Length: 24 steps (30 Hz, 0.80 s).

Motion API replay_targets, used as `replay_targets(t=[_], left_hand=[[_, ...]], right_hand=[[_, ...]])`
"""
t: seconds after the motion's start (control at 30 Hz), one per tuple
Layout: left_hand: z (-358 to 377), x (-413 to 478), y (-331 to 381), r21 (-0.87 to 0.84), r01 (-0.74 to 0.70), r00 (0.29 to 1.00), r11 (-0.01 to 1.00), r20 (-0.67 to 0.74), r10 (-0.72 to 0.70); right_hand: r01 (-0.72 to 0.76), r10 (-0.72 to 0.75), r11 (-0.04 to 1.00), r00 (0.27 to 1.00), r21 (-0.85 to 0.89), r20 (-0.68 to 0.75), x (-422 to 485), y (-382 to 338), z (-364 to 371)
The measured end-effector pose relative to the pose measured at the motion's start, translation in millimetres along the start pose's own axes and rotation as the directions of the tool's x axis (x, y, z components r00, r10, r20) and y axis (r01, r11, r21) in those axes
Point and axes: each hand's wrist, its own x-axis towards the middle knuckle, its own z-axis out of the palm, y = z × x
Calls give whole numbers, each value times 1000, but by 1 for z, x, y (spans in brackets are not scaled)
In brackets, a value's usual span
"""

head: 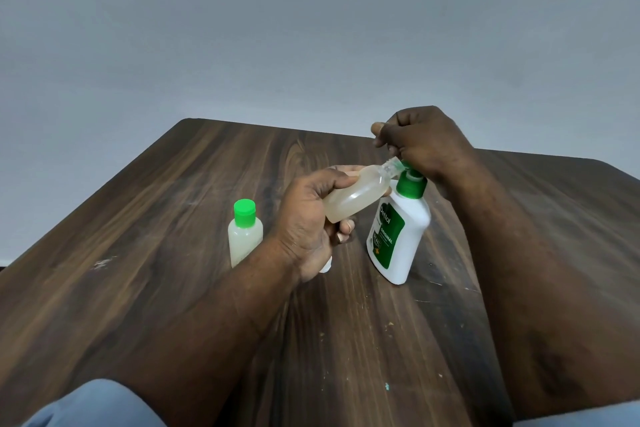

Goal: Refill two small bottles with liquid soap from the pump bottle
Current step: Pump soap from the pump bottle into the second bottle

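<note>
Head view: left hand gripping uncapped bottle, right hand curled over pump bottle, capped bottle nearby

Left forearm, right forearm bare; light blue cloth low at both sides, garment unclear.

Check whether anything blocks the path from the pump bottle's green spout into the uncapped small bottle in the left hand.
Nothing visible does. The left hand holds the small translucent plastic bottle tilted, its open neck right at the green spout of the white plastic pump bottle, just under the right hand on the pump head.
</note>
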Motion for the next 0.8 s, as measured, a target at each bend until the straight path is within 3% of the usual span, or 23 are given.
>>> replay_targets(t=[0.8], left_hand=[[1, -1, 2, -1, 2, 1000, 1000, 12, -2]], right_hand=[[28, -27, 1000, 999, 13, -29, 3, 0, -7]])
